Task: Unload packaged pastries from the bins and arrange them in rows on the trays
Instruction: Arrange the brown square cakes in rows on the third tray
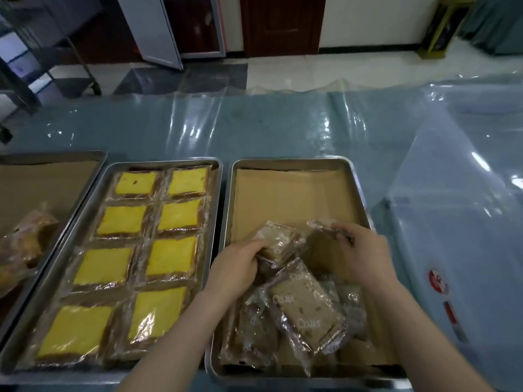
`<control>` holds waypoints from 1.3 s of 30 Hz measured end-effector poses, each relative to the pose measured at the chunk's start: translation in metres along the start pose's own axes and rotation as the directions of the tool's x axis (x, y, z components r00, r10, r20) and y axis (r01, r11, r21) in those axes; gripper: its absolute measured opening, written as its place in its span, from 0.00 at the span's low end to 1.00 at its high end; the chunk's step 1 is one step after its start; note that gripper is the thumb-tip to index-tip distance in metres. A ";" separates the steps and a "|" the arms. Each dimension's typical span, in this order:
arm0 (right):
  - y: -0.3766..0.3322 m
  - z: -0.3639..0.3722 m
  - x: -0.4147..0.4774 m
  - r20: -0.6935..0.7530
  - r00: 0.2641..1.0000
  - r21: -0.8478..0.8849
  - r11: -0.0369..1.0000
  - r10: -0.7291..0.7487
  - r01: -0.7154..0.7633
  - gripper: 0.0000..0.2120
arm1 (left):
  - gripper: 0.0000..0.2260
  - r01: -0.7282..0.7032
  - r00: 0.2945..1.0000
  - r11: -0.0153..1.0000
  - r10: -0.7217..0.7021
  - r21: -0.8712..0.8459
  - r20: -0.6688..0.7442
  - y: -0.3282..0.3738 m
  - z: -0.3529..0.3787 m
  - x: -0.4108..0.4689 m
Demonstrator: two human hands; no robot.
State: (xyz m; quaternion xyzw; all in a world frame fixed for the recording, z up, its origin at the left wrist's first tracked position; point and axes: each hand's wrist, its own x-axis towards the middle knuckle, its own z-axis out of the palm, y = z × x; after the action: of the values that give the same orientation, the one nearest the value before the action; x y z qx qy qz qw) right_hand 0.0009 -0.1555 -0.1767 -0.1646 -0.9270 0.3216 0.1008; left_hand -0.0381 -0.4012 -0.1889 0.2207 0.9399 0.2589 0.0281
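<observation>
Head cam, the only view: 3 metal trays stood side by side on the plastic-covered table point(283, 125). The middle tray point(222, 176) held 8 yellow-topped wrapped pastries point(172, 257), 2 cols x 4 rows, edges touching. The right tray point(360, 179), lined w/ brown paper point(288, 193), carried a loose heap of brownish pkts point(305, 304) at its near end, overlapping, so no sure count. The left hand point(240, 267) had fingers curled round 1 pale pkt point(278, 241) atop the heap. The right hand point(365, 250) pinched the clear wrapper of a 2nd pkt point(321, 224) just beside it. The left tray point(56, 155), partly out of frame, showed 1 bagged item point(25, 241). 1 translucent bin point(452, 222) sat at the right.
</observation>
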 end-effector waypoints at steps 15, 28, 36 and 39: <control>-0.007 0.074 0.081 0.188 0.982 -0.066 0.997 -0.022 0.035 0.19 | 0.12 -0.071 0.997 0.963 0.067 0.260 0.023 -0.028 0.033 0.102; 0.030 0.111 0.143 0.272 0.955 -0.448 0.863 -0.118 0.235 0.35 | 0.22 -0.187 0.982 0.961 0.181 0.203 0.046 -0.044 0.044 0.152; 0.023 0.115 0.155 0.175 0.984 -0.458 0.883 -0.018 0.098 0.39 | 0.29 0.091 0.985 0.913 -0.141 0.398 0.098 -0.040 0.070 0.176; 0.014 0.109 0.160 0.163 0.986 -0.358 0.930 -0.024 0.082 0.34 | 0.30 0.240 0.962 0.933 -0.266 0.267 0.066 -0.019 0.075 0.184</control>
State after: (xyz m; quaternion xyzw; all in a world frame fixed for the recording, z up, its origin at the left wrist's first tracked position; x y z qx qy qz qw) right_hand -0.1756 -0.1474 -0.2574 -0.1296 -0.9796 0.1537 0.0045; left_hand -0.1989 -0.3008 -0.2516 0.1122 0.9834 0.1180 0.0800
